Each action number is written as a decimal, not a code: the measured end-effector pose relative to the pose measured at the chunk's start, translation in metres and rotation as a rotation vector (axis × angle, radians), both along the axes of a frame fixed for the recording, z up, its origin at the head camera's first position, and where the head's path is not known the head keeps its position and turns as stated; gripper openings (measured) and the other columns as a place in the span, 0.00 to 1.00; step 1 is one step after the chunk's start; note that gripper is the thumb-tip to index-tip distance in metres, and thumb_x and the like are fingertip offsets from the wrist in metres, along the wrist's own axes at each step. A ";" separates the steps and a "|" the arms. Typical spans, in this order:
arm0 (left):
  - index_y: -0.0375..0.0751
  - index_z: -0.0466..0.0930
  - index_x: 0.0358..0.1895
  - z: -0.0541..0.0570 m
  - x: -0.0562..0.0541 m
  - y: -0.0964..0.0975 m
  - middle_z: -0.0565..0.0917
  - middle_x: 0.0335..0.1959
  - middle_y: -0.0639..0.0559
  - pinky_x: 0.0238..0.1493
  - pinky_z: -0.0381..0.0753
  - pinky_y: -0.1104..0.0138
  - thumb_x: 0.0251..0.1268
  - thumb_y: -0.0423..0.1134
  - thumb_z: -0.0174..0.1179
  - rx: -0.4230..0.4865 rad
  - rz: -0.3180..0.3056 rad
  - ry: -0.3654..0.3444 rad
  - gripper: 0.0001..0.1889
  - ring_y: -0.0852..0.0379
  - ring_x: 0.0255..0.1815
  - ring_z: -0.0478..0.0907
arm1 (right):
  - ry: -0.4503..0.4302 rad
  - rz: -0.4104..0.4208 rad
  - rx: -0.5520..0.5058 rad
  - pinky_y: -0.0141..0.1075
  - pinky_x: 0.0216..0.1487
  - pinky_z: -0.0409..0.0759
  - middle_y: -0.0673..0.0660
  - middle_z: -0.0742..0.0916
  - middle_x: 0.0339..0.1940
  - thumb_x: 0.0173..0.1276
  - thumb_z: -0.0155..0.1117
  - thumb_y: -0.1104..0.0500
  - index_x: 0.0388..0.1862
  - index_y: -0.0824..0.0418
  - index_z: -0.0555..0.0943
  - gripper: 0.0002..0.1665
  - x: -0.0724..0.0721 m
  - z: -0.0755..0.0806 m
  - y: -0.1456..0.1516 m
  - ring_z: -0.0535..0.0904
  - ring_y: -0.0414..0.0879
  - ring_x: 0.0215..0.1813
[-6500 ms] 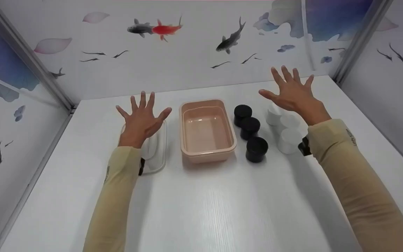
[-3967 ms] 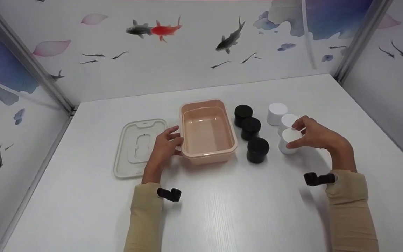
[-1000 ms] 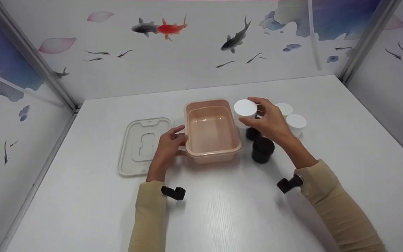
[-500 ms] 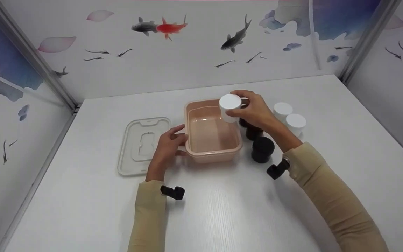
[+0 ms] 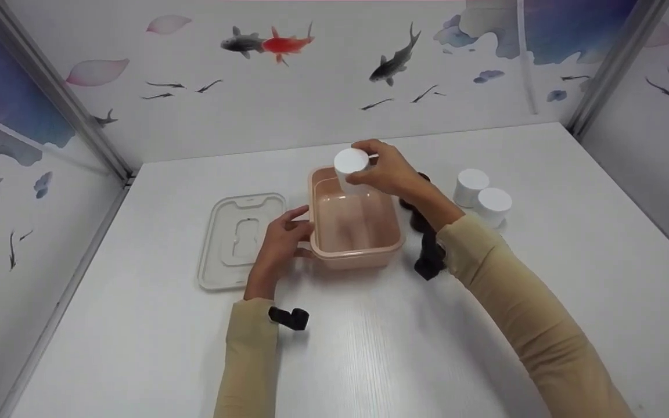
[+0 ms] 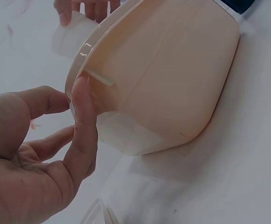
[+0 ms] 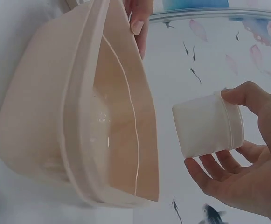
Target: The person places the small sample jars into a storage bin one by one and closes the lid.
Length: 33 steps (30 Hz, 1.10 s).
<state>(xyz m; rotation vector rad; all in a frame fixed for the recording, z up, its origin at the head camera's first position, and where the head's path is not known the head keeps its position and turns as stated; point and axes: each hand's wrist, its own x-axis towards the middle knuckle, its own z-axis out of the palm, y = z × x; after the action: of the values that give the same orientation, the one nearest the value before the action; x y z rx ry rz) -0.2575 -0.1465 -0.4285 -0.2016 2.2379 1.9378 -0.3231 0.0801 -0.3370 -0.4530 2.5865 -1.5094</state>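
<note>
A pink plastic box (image 5: 358,260) stands on the table, its top uncovered. My left hand (image 5: 282,235) pinches the box's left rim; in the left wrist view its fingers (image 6: 83,107) lie against the wall under the rim. My right hand (image 5: 389,169) grips a white lidded jar (image 5: 351,159) over the far part of the box. In the right wrist view the jar (image 7: 203,126) is held between thumb and fingers, apart from the box wall. Two more white jars (image 5: 472,181) stand to the right. Several black jars (image 5: 420,223) are partly hidden behind my right forearm.
A translucent lid (image 5: 236,249) with a handle lies flat left of the box. White wall panels (image 5: 334,122) printed with fish close off the table's back and sides. A black wrist camera (image 5: 429,264) hangs from the right sleeve by the black jars.
Since the earliest frame, my left hand has taken the box rim and my right hand has lifted a white jar. Over the last second the jar has moved left, from above the black jars to above the box.
</note>
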 end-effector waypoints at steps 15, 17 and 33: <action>0.49 0.70 0.72 0.001 0.000 0.000 0.82 0.58 0.40 0.34 0.90 0.64 0.72 0.38 0.58 0.003 -0.008 0.010 0.26 0.53 0.44 0.87 | -0.078 0.026 0.121 0.45 0.63 0.79 0.65 0.76 0.67 0.62 0.72 0.58 0.73 0.63 0.66 0.42 -0.022 0.000 -0.024 0.76 0.55 0.61; 0.49 0.70 0.72 0.000 0.000 -0.001 0.82 0.58 0.41 0.34 0.90 0.63 0.73 0.38 0.58 0.004 -0.007 0.009 0.26 0.53 0.44 0.86 | -0.072 0.030 0.134 0.45 0.64 0.79 0.66 0.76 0.67 0.62 0.73 0.58 0.73 0.64 0.67 0.42 -0.025 -0.002 -0.027 0.76 0.55 0.63; 0.49 0.70 0.72 -0.001 0.000 -0.002 0.82 0.60 0.39 0.36 0.90 0.63 0.72 0.40 0.59 0.018 -0.019 0.021 0.26 0.44 0.53 0.85 | -0.222 -0.018 0.265 0.44 0.63 0.81 0.63 0.78 0.66 0.62 0.74 0.55 0.70 0.64 0.69 0.40 -0.039 -0.018 -0.042 0.79 0.54 0.58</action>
<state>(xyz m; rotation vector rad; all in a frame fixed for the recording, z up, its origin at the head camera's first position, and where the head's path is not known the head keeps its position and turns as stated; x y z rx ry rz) -0.2572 -0.1482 -0.4291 -0.1578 2.2267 1.9587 -0.3625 0.0383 -0.3549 -0.2190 2.5659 -1.1244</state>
